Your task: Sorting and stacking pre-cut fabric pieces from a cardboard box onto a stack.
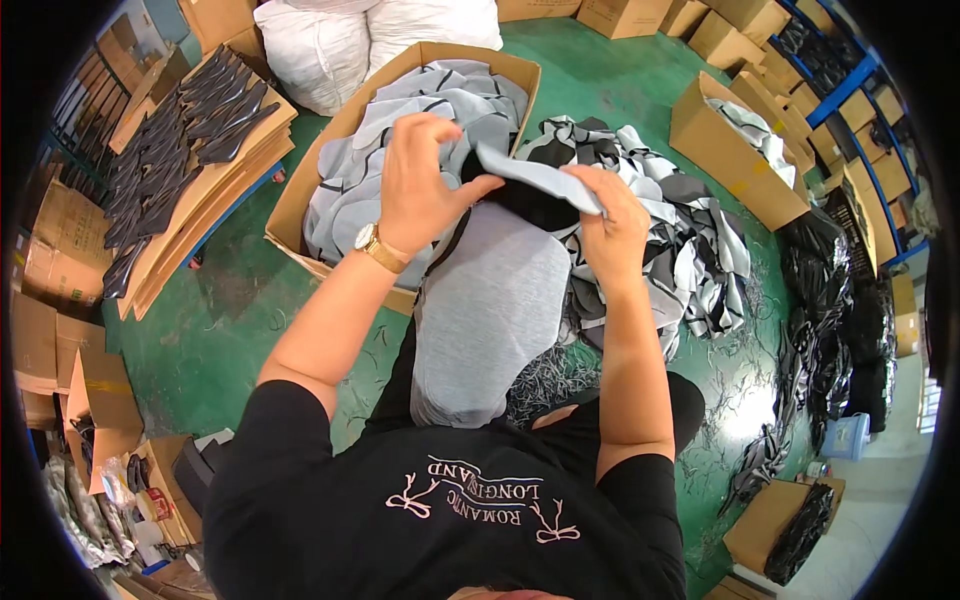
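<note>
Bright even overhead light, soft shadows, glare on green floor (770,400) at right, fisheye bend w/ black rim, sharp centre

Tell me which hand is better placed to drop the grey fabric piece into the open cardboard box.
Left, probably. The left hand pinches the grey fabric piece right over the open cardboard box of grey cutouts. The right hand holds its other end, above the loose heap of scraps outside the box.

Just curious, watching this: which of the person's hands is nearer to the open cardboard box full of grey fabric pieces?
Left. The left hand is over the near edge of the cardboard box, above its grey pieces. The right hand is off to the box's right, over the loose pile of fabric.
</note>
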A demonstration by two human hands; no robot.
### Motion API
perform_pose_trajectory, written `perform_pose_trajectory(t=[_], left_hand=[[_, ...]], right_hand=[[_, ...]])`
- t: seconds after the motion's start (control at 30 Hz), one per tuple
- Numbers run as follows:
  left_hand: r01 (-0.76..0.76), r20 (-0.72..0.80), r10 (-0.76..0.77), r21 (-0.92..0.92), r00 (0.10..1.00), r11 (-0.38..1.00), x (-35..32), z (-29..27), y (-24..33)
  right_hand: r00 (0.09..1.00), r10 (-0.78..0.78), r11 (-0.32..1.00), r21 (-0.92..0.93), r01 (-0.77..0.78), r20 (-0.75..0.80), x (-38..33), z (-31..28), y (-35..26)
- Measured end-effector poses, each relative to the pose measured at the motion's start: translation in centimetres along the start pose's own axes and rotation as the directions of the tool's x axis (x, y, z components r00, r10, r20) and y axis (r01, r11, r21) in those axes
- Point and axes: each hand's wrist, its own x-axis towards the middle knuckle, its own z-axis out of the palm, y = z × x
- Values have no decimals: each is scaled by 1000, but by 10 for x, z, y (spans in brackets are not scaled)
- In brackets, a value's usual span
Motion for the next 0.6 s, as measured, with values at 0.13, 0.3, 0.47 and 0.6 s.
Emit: perform_pose_trajectory(t=[0.13, 0.3, 0.47, 0.6], left_hand=[[60, 269, -34, -88, 963, 994, -27, 45, -36], [165, 527, -141, 1, 838, 986, -49, 60, -73], [47, 466, -38, -9, 884, 999, -56, 38, -57], [54, 507, -10, -72, 862, 996, -73, 3, -35]], right_hand=[[992, 1, 999, 51, -7, 126, -19, 8, -2], [990, 34, 999, 5, -35, 138, -43, -1, 0], [934, 180, 979, -145, -141, 308, -114, -20, 3], [880, 139, 990, -60, -126, 454, -164, -8, -43]])
